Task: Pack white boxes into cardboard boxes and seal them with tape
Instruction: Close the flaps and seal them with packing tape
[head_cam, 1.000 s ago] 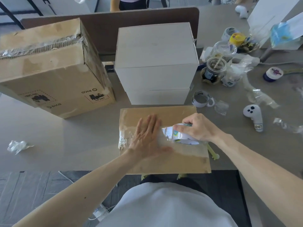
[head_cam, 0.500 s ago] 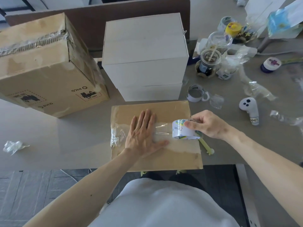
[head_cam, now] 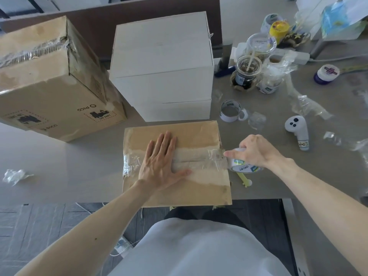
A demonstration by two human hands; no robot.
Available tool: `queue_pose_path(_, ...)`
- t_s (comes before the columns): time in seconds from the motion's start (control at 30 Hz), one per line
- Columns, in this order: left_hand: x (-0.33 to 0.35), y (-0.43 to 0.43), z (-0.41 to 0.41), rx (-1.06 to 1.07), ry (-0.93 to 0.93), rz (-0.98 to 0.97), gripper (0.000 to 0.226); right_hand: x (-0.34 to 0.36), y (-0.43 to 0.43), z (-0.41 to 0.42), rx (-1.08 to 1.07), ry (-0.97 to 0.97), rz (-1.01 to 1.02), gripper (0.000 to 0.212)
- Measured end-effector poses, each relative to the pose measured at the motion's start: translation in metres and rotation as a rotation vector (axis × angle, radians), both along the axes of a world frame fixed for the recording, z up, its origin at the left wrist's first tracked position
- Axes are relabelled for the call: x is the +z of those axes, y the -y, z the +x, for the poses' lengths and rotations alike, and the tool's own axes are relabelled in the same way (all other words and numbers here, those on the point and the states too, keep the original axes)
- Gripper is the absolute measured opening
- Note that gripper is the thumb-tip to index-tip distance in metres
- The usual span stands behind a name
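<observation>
The left hand lay flat with its fingers straight and together, thumb splayed, pressing down on the taped seam left of the middle; it had stayed in about the same place on the lid over the last second. The right hand had its fingers curled round the tape roll, forefinger pointing toward the box. A second before, that roll sat near the middle of the lid, close to the left hand; it had since been drawn rightward and was now just past the lid's right edge, off the box and above the worktop.

Behind it a clear tape strip ran along the seam of the cardboard box from the wrinkled left end to the right edge. The seam looked covered along its length, so the likely next need was to carry the tape down the right side and cut it.

Just behind the box stood the stacked white boxes, not yet packed, and to their left a second cardboard box, already taped.
</observation>
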State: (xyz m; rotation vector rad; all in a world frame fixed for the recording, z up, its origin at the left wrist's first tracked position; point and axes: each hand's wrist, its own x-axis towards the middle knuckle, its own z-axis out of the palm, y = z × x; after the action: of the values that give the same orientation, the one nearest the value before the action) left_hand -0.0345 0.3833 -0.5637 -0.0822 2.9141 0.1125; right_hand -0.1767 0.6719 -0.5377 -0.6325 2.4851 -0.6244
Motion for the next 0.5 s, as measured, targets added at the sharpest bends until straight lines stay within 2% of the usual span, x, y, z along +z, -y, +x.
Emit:
queue_pose_path(0.2,-0.001,0.000,-0.001,0.004,0.009,-0.010,0.115,-0.026,0.007,-0.004,-0.041,0.135,-0.040,0.078)
queue_pose_path(0.5,0.002,0.030,0.014,0.047,0.011,-0.041,0.116,-0.046,0.045,0.001,-0.023,0.144,-0.130,0.075)
